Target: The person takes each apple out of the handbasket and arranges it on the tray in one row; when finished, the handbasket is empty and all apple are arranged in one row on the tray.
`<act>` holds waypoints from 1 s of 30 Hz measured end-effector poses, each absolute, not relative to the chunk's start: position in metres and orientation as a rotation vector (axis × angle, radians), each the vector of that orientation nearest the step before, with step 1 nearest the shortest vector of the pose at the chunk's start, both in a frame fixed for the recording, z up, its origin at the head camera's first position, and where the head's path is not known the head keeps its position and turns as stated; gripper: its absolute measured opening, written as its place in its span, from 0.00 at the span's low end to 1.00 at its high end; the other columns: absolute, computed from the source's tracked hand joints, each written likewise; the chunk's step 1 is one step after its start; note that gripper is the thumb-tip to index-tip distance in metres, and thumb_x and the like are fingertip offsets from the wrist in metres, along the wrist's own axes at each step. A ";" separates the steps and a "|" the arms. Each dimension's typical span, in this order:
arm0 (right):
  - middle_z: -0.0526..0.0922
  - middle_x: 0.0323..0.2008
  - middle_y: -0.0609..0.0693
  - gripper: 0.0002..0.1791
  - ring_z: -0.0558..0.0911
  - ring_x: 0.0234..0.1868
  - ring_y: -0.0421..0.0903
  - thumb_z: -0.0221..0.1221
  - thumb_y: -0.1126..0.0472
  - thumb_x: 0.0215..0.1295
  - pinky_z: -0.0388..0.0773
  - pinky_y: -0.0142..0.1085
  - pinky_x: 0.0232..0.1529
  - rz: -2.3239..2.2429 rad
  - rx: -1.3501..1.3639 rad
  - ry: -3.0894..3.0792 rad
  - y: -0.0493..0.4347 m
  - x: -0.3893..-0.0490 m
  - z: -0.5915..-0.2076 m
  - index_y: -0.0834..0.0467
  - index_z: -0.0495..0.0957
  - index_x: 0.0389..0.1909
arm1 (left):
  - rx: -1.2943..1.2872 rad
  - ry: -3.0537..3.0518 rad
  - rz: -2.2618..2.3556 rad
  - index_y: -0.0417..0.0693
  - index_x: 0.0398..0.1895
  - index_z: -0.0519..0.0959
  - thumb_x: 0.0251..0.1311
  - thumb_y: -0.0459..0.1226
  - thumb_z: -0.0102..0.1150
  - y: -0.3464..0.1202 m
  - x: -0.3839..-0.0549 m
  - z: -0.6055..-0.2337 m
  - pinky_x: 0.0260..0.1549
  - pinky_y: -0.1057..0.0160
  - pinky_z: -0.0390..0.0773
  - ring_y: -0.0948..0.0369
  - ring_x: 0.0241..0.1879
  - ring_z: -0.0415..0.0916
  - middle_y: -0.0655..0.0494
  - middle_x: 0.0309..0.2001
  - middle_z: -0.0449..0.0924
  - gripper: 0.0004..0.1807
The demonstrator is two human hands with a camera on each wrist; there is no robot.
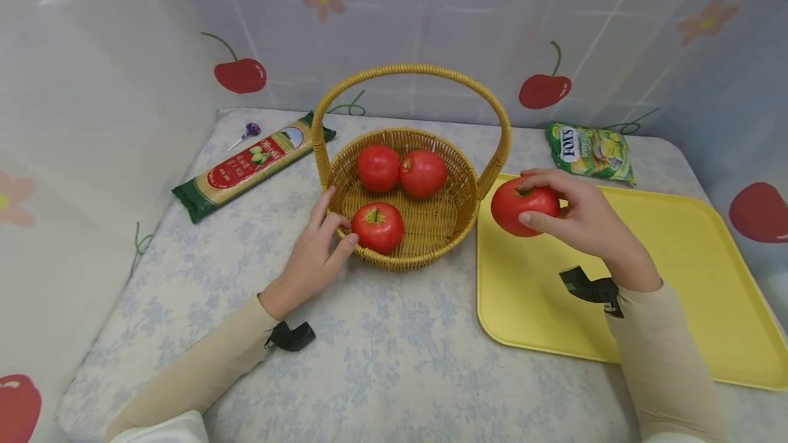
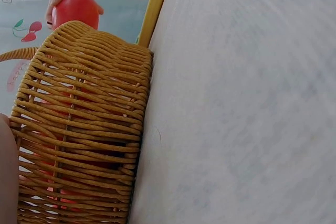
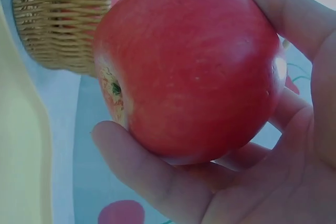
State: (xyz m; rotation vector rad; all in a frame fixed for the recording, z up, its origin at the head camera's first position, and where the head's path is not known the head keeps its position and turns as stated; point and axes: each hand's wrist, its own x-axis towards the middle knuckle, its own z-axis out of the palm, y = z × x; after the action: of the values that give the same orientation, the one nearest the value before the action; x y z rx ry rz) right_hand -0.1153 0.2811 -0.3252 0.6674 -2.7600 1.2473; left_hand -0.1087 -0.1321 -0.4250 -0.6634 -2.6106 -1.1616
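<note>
My right hand (image 1: 587,221) grips a red apple (image 1: 523,207) between thumb and fingers, above the left part of the yellow tray (image 1: 517,313). In the right wrist view the apple (image 3: 194,72) fills the middle, its dimpled end facing left. My left hand (image 1: 314,251) holds the near-left rim of a yellow wicker basket (image 1: 425,262), fingers over the edge beside the handle's foot. Three more apples lie in the basket: one at the front (image 1: 378,227) near my left thumb, two at the back (image 1: 423,173). The left wrist view shows the basket's woven side (image 2: 84,114).
A pasta packet (image 1: 252,166) lies left of the basket, with a wrapped lollipop (image 1: 249,130) behind it. A green candy bag (image 1: 589,150) lies behind the tray. The basket's tall arched handle (image 1: 412,70) stands up over the rim. A patterned curtain (image 1: 418,19) hangs behind.
</note>
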 end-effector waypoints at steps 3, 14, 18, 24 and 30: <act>0.74 0.67 0.63 0.23 0.71 0.57 0.33 0.69 0.67 0.62 0.77 0.19 0.41 1.263 0.591 -2.782 0.284 -0.119 -0.329 0.59 0.79 0.58 | -0.663 -2.610 -1.163 0.45 0.47 0.74 0.74 0.65 0.38 -0.132 -0.109 -0.424 0.25 0.60 0.64 0.54 0.29 0.76 0.40 0.81 0.49 0.33; 0.75 0.68 0.56 0.22 0.72 0.55 0.41 0.67 0.64 0.65 0.76 0.19 0.41 1.310 0.309 -2.831 0.287 -0.131 -0.341 0.58 0.78 0.59 | -0.661 -2.616 -1.165 0.45 0.47 0.74 0.74 0.66 0.37 -0.131 -0.109 -0.425 0.24 0.61 0.65 0.62 0.20 0.60 0.40 0.81 0.49 0.34; 0.74 0.67 0.56 0.22 0.71 0.57 0.44 0.67 0.63 0.66 0.76 0.19 0.42 1.343 0.267 -2.836 0.287 -0.135 -0.349 0.58 0.77 0.60 | -0.666 -2.611 -1.164 0.45 0.46 0.74 0.74 0.66 0.37 -0.131 -0.109 -0.426 0.25 0.60 0.65 0.63 0.21 0.61 0.40 0.81 0.49 0.34; 0.74 0.67 0.56 0.22 0.70 0.58 0.46 0.67 0.61 0.66 0.75 0.18 0.43 1.351 0.248 -2.828 0.289 -0.143 -0.366 0.58 0.77 0.60 | -0.666 -2.611 -1.160 0.44 0.46 0.74 0.75 0.65 0.38 -0.131 -0.109 -0.425 0.26 0.60 0.65 0.63 0.22 0.62 0.40 0.81 0.49 0.33; 0.71 0.70 0.60 0.24 0.69 0.65 0.56 0.66 0.60 0.68 0.71 0.15 0.44 1.383 0.221 -2.816 0.291 -0.150 -0.385 0.59 0.75 0.62 | -0.667 -2.611 -1.164 0.44 0.46 0.74 0.75 0.64 0.38 -0.132 -0.109 -0.425 0.26 0.60 0.65 0.60 0.25 0.68 0.39 0.81 0.49 0.32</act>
State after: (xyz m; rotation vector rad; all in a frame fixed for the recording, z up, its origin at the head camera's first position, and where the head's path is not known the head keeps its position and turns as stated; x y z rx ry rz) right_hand -0.1504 0.2914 -0.3849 0.2210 -2.8162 1.3828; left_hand -0.1092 -0.1316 -0.4253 -0.6673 -2.6110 -1.1644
